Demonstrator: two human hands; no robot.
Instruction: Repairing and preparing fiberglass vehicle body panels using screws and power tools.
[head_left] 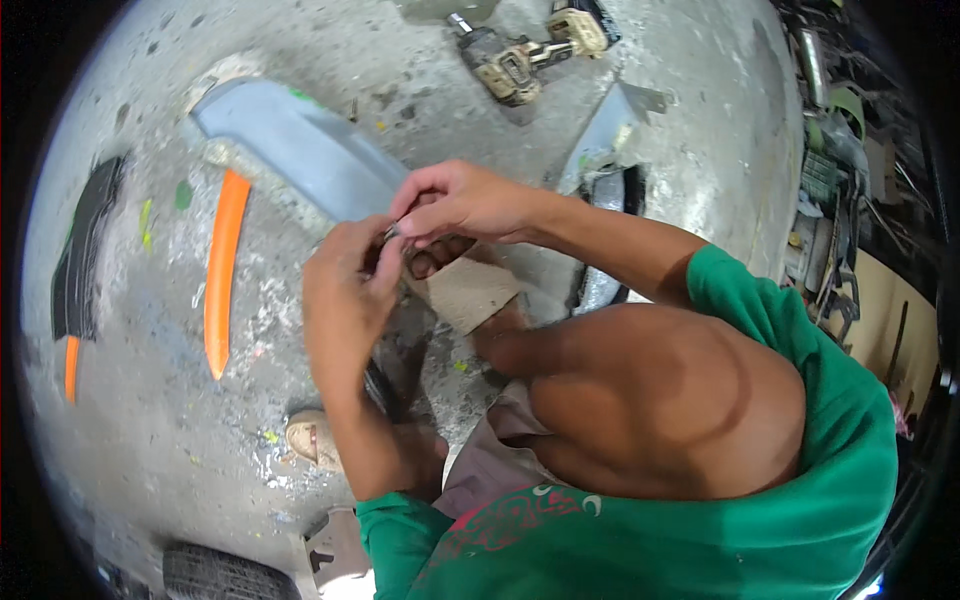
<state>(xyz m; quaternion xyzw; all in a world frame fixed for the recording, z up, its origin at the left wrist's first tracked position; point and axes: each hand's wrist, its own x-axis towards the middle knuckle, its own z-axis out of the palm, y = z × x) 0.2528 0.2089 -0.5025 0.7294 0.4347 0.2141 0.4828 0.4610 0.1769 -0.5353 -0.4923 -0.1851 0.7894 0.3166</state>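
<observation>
Stained concrete floor [150, 430], clutter [822, 180] at right, small piece [391, 231] pinched between both hands [462, 206]

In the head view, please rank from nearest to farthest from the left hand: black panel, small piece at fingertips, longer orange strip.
1. Small piece: against the left hand.
2. Longer orange strip: to the left.
3. Black panel: farther left.

I see a hard grey floor [700, 130], all messy with dark spots [123, 115], white smears [285, 300] and little splashes of yellow-green paint [146, 222]. Over on the right side there is a big jumble of bits and pieces [820, 170], with a flat tan board [885, 345] next to it. A black tyre [225, 573] sits at the lower left, near a bright white patch [345, 586].
</observation>
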